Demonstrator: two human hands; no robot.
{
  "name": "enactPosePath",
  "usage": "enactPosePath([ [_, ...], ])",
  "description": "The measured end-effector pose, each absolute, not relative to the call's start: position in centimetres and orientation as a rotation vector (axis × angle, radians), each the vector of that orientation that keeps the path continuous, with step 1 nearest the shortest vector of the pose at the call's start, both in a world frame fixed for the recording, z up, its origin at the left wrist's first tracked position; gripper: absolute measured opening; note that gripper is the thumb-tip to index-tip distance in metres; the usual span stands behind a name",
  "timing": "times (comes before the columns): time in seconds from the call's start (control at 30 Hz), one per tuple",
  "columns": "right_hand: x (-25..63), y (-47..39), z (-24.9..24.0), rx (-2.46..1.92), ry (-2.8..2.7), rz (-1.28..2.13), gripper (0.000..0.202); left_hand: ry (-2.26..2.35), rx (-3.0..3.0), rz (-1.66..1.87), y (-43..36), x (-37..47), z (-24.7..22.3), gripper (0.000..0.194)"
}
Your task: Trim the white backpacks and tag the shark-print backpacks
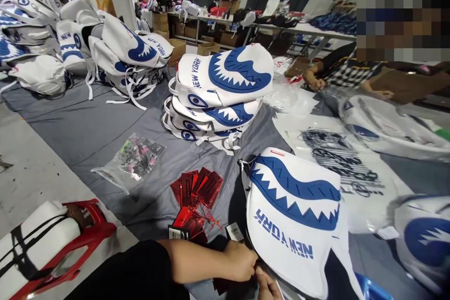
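A white backpack (pixel 295 225) with blue shark teeth and "NEW YORK" lettering lies in front of me, its lettering upside down. My left hand (pixel 241 261) is closed at the backpack's near left edge, fingertips pinched together. Close against those fingertips, my right hand (pixel 267 286) also pinches, partly cut off by the bottom edge. What either hand grips is too small and covered to make out. A white label (pixel 234 232) shows just behind my left hand. Beyond it lie fanned red hang tags (pixel 197 190) with red strings.
Stacked white backpacks (pixel 225 75) stand mid-table, with more at the far left. A clear plastic bag (pixel 135 159) lies to the left. A printed plastic bag (pixel 341 164) is at the right, near a co-worker's hands (pixel 316 82). A red stool (pixel 87 239) stands at lower left.
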State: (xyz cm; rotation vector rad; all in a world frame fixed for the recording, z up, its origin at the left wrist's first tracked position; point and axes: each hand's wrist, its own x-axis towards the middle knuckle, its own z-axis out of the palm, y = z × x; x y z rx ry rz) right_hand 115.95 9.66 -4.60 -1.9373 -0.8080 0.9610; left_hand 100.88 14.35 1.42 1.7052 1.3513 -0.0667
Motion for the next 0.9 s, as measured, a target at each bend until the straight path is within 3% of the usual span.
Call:
enactPosePath([
  [0.2,112.0,8.8,-0.3,-1.851,-0.751,0.998,0.045,1.296,1.794,-0.089,12.8,99.8,2.9,0.023],
  [0.9,111.0,9.4,-0.4,-1.738,-0.487,0.931,0.026,1.303,1.957,-0.112,14.2,100.0,3.4,0.017],
])
